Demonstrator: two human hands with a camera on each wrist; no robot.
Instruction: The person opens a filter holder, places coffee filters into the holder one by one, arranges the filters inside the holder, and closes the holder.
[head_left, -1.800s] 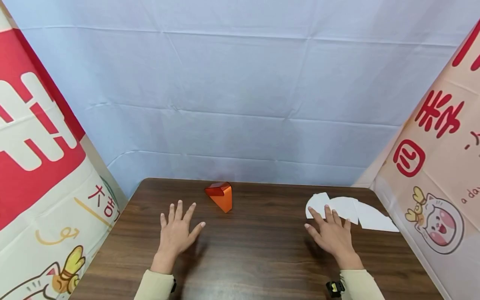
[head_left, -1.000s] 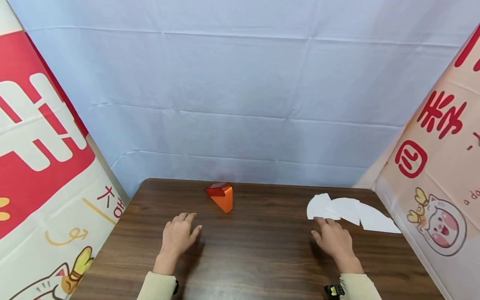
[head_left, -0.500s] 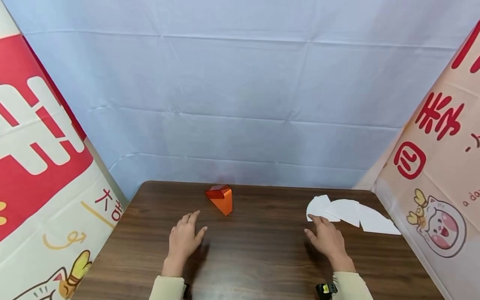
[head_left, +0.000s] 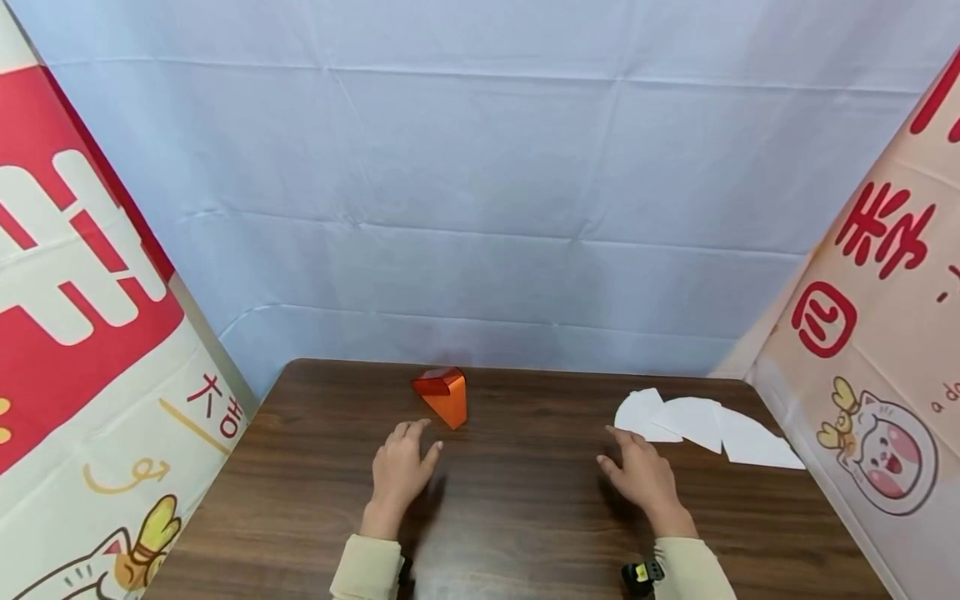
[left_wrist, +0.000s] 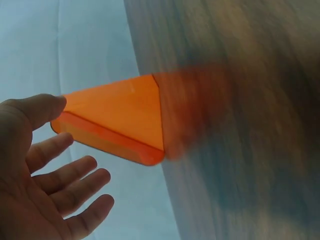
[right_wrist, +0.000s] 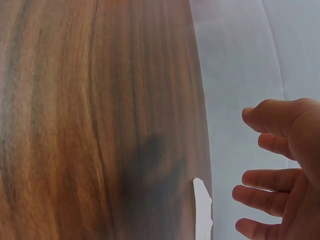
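Cream sleeve (head_left: 367, 568) at its wrist, the left hand (head_left: 399, 468), fingers loose and apart, sits just near and slightly left of an orange wedge (head_left: 450, 403) (glossy, its top translucent) toward the far edge of the wood-grain table (head_left: 525, 475). Farther right, the right hand (head_left: 642, 471), equally loose, is near overlapping white, curved-edged flat pieces (head_left: 692, 421).

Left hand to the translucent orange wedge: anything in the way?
Nothing visible: in the head view, only tabletop shows between the left hand and the translucent orange wedge. The white paper pieces lie off to the right, outside that path.
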